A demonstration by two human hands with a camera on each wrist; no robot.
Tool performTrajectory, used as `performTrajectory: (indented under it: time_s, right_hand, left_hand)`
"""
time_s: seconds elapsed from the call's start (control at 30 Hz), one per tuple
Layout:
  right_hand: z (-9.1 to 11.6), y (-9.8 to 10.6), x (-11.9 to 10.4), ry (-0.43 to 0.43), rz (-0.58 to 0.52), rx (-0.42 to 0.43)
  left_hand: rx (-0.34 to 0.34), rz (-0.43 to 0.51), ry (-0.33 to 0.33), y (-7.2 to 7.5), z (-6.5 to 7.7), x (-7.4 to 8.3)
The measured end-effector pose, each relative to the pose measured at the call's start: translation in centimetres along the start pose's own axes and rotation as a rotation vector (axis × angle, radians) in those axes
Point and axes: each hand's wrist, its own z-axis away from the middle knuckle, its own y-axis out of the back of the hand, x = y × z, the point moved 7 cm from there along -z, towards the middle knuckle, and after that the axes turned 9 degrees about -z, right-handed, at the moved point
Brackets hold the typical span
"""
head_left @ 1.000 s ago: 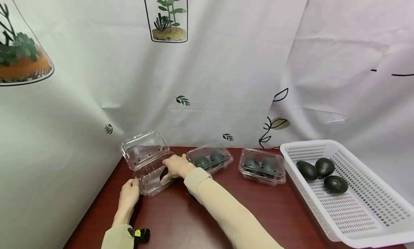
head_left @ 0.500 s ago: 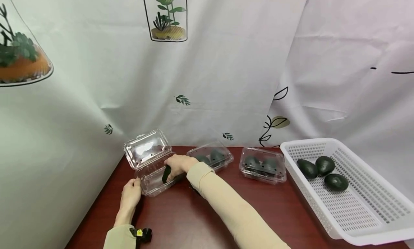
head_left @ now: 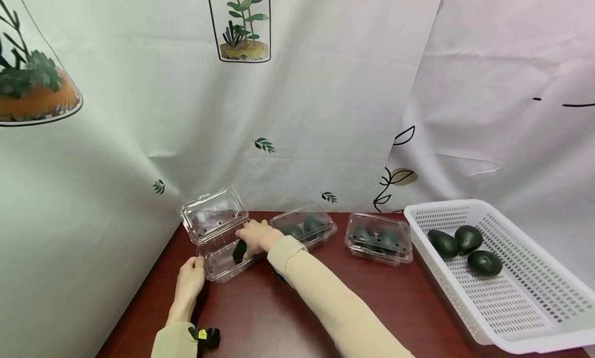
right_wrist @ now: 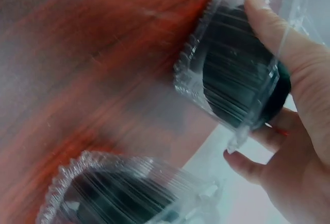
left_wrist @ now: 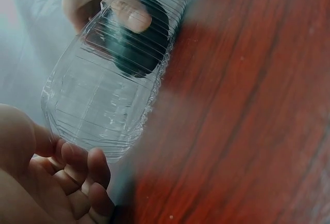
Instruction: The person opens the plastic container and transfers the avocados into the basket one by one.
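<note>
A clear plastic clamshell box (head_left: 218,265) stands at the table's left with its lid (head_left: 214,216) raised behind it. My left hand (head_left: 189,281) pinches the near left end of the box at its rim; in the left wrist view, the fingertips (left_wrist: 75,154) meet the plastic there. Reaching into the right part of the base, my right hand (head_left: 257,237) grips a dark green avocado (head_left: 239,251). Its thumb (right_wrist: 276,28) lies along the avocado inside the box, while other fingers reach round the outside. The left end of the base is bare in the left wrist view.
Two closed clamshells with avocados, a nearer one (head_left: 304,226) and another (head_left: 378,239), stand to the right. Farther right is a white perforated basket (head_left: 520,301) with three avocados (head_left: 483,263). A printed white cloth (head_left: 297,115) hangs behind the reddish-brown table (head_left: 269,316).
The open clamshell has shifted slightly to the right, with the left hand still at its end. The right hand and its avocado have also moved a little to the right.
</note>
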Motion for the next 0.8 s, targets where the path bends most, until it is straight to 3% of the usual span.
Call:
performTrajectory:
  time_s: [0.2,0.37,0.8]
  right_hand:
    - [0.2,0.1,0.3,-0.002,-0.027,-0.026]
    - [0.2,0.7,0.4,-0.012,0.001,0.028]
    - [1.5,5.3,1.2,-0.025,0.071,0.167]
  left_hand:
    - [0.003,-0.011,-0.016,-0.3,0.1,0.3]
    - [0.025,-0.024,-0.032,-0.3,0.2,0.5]
    - [0.013,-0.027,-0.026,0.1,0.1,0.2]
